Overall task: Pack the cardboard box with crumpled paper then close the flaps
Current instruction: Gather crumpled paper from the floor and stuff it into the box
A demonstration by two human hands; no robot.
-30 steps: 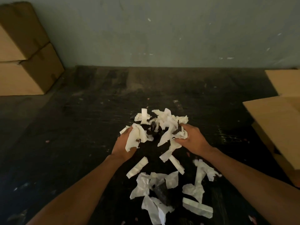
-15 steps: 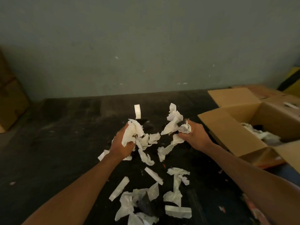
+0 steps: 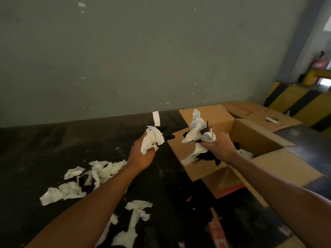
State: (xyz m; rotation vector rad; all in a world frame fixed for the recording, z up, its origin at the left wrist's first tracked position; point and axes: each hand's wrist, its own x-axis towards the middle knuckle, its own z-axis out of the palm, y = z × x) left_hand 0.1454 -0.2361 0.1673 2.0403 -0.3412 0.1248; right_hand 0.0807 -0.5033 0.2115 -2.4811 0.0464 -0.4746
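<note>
An open cardboard box (image 3: 254, 138) stands on the dark floor at the right, its flaps spread outward and some white paper (image 3: 246, 153) lying inside. My right hand (image 3: 221, 149) is closed on a bunch of crumpled white and black paper (image 3: 198, 129), held over the box's near-left flap. My left hand (image 3: 140, 154) grips another wad of crumpled white paper (image 3: 152, 139) in the air, left of the box. More loose paper scraps (image 3: 84, 178) lie scattered on the floor below my left arm.
A grey wall runs behind. Flattened cardboard (image 3: 261, 115) lies beyond the box. A yellow and black striped barrier (image 3: 300, 102) stands at the far right. Further paper scraps (image 3: 134, 221) and a red-printed strip (image 3: 217, 228) lie near the bottom edge.
Both hands have lifted their paper off the floor pile and swung right toward the box. My view has turned right, bringing the whole box into sight.
</note>
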